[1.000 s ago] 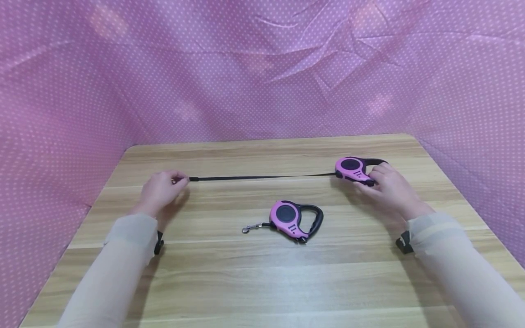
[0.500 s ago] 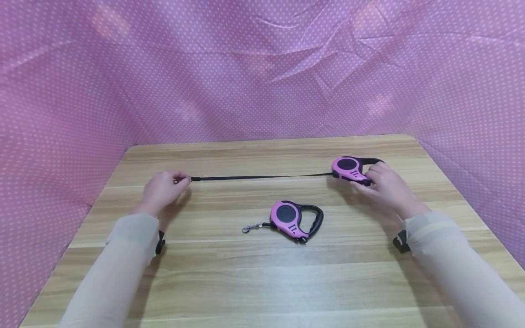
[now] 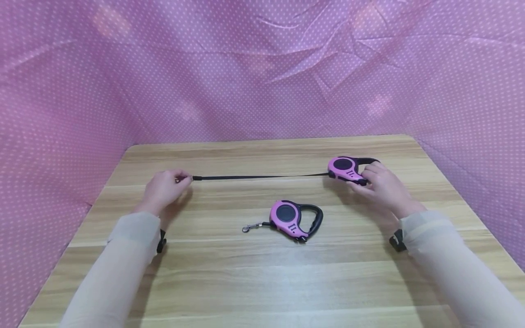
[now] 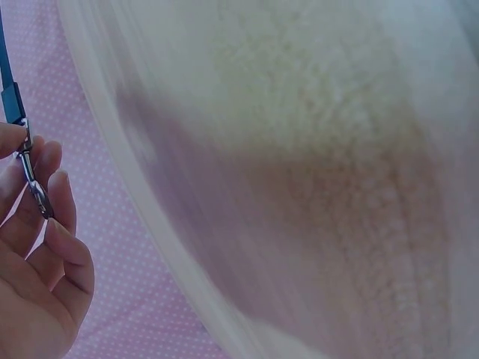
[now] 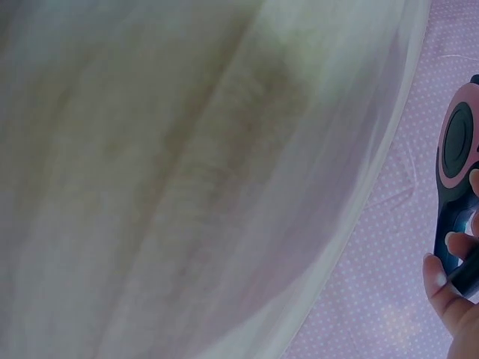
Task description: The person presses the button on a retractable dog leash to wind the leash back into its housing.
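Observation:
At the right, my right hand (image 3: 383, 187) grips the black handle of a pink-and-black retractable dog leash (image 3: 342, 165), fingers curled through its loop. From its casing a black strap (image 3: 262, 177) runs straight left across the table's far half. My left hand (image 3: 164, 189) pinches the metal snap hook (image 4: 34, 176) at the strap's end between thumb and fingers. A second leash (image 3: 285, 214) of the same look lies in the table's middle, strap wound in, its snap hook (image 3: 252, 227) pointing left. Neither hand touches it. The right wrist view shows the held casing (image 5: 458, 138) only at its edge.
The wood-grain table (image 3: 246, 282) has rounded far corners. Pink dotted cloth (image 3: 262, 91) hangs behind it and on both sides. Loose pale sleeve fabric (image 4: 284, 112) covers most of both wrist views.
My right hand has moved a little left with the leash casing, so the drawn-out strap is slightly shorter. The left hand has shifted slightly right; the second leash lies still.

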`<state>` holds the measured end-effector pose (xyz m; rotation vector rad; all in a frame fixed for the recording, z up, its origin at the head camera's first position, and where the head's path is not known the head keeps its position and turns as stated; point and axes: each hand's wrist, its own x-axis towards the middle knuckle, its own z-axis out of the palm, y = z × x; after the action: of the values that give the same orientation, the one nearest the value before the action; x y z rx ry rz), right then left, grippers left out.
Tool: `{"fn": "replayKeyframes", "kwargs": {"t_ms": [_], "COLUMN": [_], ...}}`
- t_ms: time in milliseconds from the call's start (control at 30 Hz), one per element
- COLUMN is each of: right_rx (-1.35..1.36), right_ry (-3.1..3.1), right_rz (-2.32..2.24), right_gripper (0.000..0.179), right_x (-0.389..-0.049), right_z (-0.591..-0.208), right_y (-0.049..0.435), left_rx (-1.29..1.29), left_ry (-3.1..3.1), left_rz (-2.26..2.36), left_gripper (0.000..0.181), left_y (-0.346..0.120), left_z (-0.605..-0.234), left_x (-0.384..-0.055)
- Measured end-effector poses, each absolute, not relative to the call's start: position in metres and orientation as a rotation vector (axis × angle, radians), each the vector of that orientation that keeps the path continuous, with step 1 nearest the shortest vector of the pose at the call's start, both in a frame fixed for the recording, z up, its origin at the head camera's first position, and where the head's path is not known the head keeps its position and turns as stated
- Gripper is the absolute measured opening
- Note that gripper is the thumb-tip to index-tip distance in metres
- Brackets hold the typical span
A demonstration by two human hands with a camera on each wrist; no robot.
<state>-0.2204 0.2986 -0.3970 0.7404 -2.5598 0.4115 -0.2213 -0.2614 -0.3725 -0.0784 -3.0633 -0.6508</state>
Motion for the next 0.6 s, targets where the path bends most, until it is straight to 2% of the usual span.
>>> {"fn": "replayKeyframes", "kwargs": {"t_ms": [600], "right_rx": [0.751], "right_ry": [-2.566], "right_rz": [0.397], "right_gripper": [0.031], "right_x": [-0.2226], "right_z": [-0.3989], "right_y": [0.2902], "left_rx": [-0.095], "left_ry": [-3.081], "left_rz": [-0.668], "left_gripper": [0.039], "left_y": [-0.2574], "left_z": [-0.3727], "left_x": [-0.2226]}}
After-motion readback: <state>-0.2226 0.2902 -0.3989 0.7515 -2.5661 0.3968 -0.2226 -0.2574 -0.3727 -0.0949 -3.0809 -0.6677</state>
